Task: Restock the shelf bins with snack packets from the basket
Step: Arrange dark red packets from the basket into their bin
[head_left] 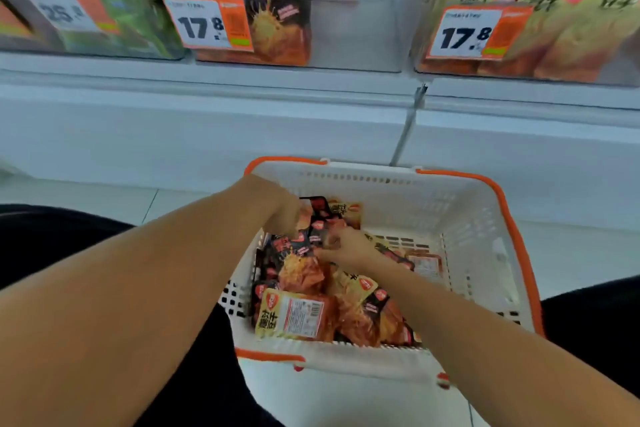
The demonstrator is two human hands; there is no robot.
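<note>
Forearms reach into basket (485,218); left hand (282,215) and right hand (341,246) pinch black snack packets (294,246). Gathering step; next, lift to black-packet bin (363,28).

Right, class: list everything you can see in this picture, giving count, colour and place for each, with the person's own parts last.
basket: one, white with orange rim, on the floor below the shelf
snack packets in basket: many, black-orange and yellow, piled at its left side
middle bin: one, clear, partly filled with black-orange packets
right bin: one, clear, full of yellow packets
left bin: one, green packets, blurred
price tags: three, white and orange, on bin fronts
left hand: in basket, gripping packets
right hand: in basket, pinching a packet
</note>
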